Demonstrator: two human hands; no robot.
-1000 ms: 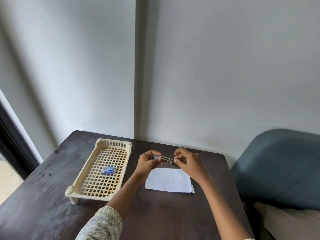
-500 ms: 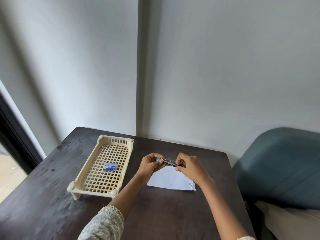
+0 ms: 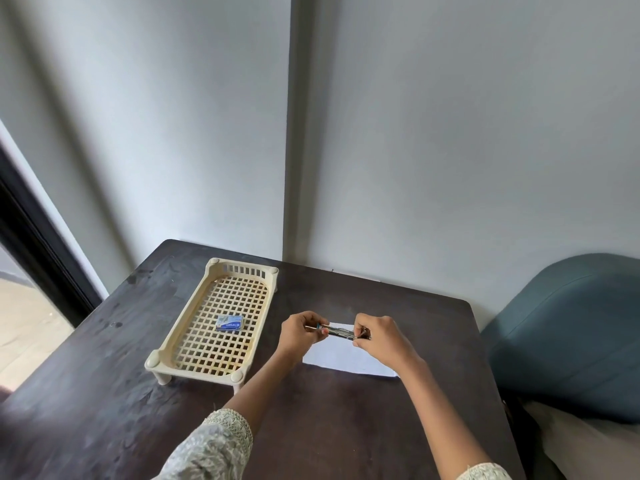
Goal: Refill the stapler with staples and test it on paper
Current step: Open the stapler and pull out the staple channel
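Both hands hold the stapler (image 3: 338,331) in the air, just above the far edge of the paper (image 3: 341,359) on the dark table (image 3: 346,410). The left hand (image 3: 300,335) pinches the stapler's left end, fingers curled narrow around it; a small blue tip shows at that end. The right hand (image 3: 379,337) pinches the right end, fingertips close together on the metal. Whether the magazine is open or shut cannot be told (the part is too small in this view). The staple box (image 3: 229,322) lies in the cream basket (image 3: 194,327), well apart from the hands and, as far as can be seen, closed.

Risks, as judgement:
- A sprung pusher or tray could snap back onto a fingertip if the right hand's pinch slips.
- Loose staples could drop onto the paper or table, since the stapler is held over them, not resting.
- No staple strip can be made out in either hand; if none is loaded, closing now gives an empty test.

Compared with a second ago: the hands sit a little lower and closer to the paper. Grip on both ends is unchanged, and the stapler now lies nearer level. The staple box and basket have not moved on the table; their shift in frame comes from the camera tilting.
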